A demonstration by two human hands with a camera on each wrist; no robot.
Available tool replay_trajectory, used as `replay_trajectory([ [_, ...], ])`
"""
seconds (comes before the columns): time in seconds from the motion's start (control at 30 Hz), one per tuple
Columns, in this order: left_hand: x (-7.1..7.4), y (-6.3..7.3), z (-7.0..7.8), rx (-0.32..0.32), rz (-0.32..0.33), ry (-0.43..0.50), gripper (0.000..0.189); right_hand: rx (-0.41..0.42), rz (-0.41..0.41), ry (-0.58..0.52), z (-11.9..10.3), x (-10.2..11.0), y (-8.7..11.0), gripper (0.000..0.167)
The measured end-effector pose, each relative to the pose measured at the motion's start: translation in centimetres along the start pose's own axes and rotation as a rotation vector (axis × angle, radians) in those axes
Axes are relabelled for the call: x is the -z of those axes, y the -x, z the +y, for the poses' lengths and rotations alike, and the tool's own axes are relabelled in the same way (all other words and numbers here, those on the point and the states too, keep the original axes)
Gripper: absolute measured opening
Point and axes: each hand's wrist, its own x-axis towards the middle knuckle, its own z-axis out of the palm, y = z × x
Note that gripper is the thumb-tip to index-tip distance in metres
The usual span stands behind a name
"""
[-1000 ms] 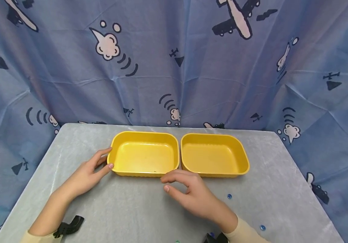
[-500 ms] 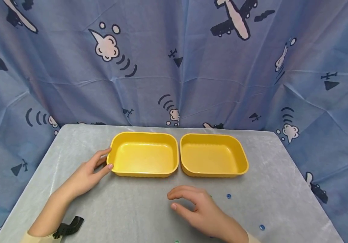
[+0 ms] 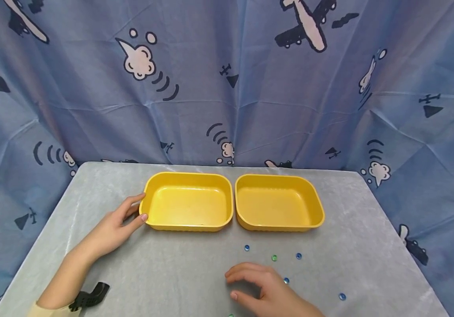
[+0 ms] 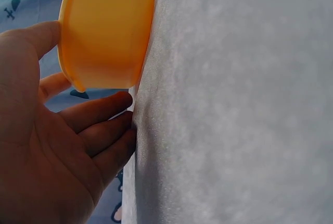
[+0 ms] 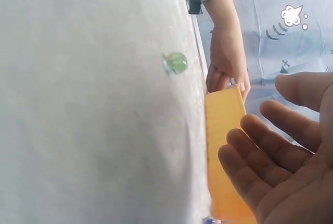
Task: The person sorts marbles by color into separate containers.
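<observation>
Two yellow rectangular bins stand side by side on the table. At the left bin, my left hand rests its thumb and index finger against the left end of the rim, the other fingers loosely extended beneath, as the left wrist view shows. My right hand hovers low over the front part of the table, fingers loosely bent and apart, nothing between them. Near it lie small glass beads: a blue bead, a green bead and another blue bead. A green bead shows in the right wrist view.
The right bin stands close beside the left one. More blue beads lie to the right, one blue bead and a farther blue bead. A blue patterned curtain hangs behind the grey-covered table.
My right hand has drawn back from the bins toward the table's front edge, uncovering beads. My left hand has stayed at the left bin's rim.
</observation>
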Motion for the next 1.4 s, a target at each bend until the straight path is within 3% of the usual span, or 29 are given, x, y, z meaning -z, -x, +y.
replay_trajectory([
  [0.23, 0.0, 0.1, 0.0, 0.003, 0.001, -0.001, 0.065, 0.1, -0.091, -0.012, 1.6, -0.6, 0.5, 0.025],
  [0.5, 0.1, 0.1, 0.2, 0.011, -0.003, -0.003, 0.066, 0.238, -0.132, 0.121, 2.7, -0.9, 1.0, 0.026],
  [0.93, 0.0, 0.1, 0.0, 0.001, 0.004, -0.003, 0.065, 0.18, -0.189, 0.229, 3.4, -1.1, 0.8, 0.031],
  [1.17, 0.1, 0.1, 0.1, -0.006, 0.004, -0.002, 0.065, 0.224, -0.194, 0.309, 4.0, -1.3, 0.5, 0.023],
  [1.4, 0.1, 0.1, 0.2, -0.015, 0.009, 0.001, 0.064, 0.356, -0.142, 0.389, 4.5, -1.7, 0.5, 0.014],
])
